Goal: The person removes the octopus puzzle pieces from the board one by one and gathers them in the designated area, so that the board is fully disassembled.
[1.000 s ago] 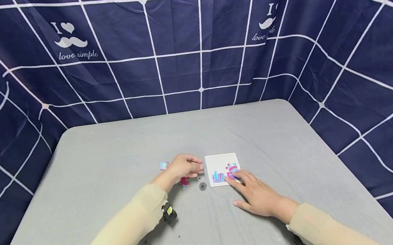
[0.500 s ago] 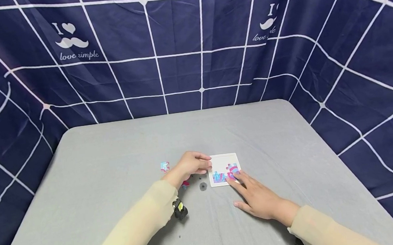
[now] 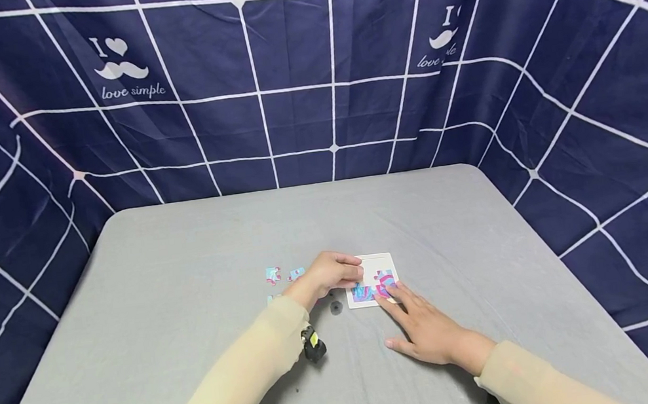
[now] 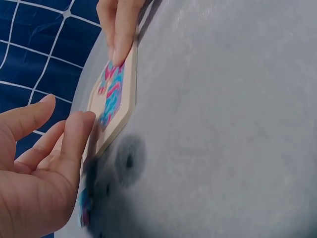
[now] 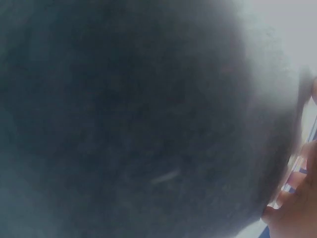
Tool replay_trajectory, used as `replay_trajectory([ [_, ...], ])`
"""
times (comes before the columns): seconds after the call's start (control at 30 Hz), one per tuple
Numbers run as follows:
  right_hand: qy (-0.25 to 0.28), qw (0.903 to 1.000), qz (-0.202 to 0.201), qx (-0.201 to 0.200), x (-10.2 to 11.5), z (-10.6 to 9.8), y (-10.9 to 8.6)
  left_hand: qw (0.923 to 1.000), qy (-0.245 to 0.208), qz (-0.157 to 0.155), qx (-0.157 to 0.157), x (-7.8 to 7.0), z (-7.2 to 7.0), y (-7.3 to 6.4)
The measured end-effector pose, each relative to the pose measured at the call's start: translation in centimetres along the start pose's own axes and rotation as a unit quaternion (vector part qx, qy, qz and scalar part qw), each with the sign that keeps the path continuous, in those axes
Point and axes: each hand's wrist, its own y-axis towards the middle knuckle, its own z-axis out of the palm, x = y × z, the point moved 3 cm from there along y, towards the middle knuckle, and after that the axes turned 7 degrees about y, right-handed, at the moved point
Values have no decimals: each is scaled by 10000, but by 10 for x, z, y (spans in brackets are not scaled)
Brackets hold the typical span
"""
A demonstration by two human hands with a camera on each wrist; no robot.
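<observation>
A white puzzle tray [image 3: 377, 257] lies flat on the table, with blue, pink and purple jigsaw pieces [image 3: 363, 292] joined along its near side and up its right side. My left hand [image 3: 329, 272] is over the tray's left part, thumb and fingers brought together. In the left wrist view a thin dark edge [image 4: 92, 136] shows at the fingertips of that hand, like a puzzle piece seen edge-on; the fingers hide most of it. My right hand [image 3: 428, 323] lies with fingers extended, the fingertips resting on the pieces at the tray's near right corner.
Loose puzzle pieces lie left of the tray, among them a light blue and pink one [image 3: 273, 274] and another [image 3: 297, 274] near the left wrist. A dark round stain [image 3: 336, 307] marks the grey tablecloth [image 3: 215, 240]. A navy curtain [image 3: 303, 118] surrounds the table.
My left hand has moved right, from beside the loose pieces to over the tray's left part. More loose pieces show behind it. The right hand keeps its place.
</observation>
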Motion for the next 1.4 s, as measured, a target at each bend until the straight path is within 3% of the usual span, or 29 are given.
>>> replay_trajectory([
  [0.4, 67, 9999, -30, -102, 0, 2, -1, 9993, -222, -294, -113, 0, 11, 4],
  [0.93, -9, 9994, -135, -305, -6, 5, -1, 9995, -131, -284, -29, -1, 22, 7],
  [1.13, 30, 9995, -105, -290, -7, 6, -1, 9995, 12, -237, -196, -2, 25, 6],
  [1.4, 20, 9993, -191, -323, -4, 4, -2, 9964, 531, 32, -664, -4, 33, 6],
])
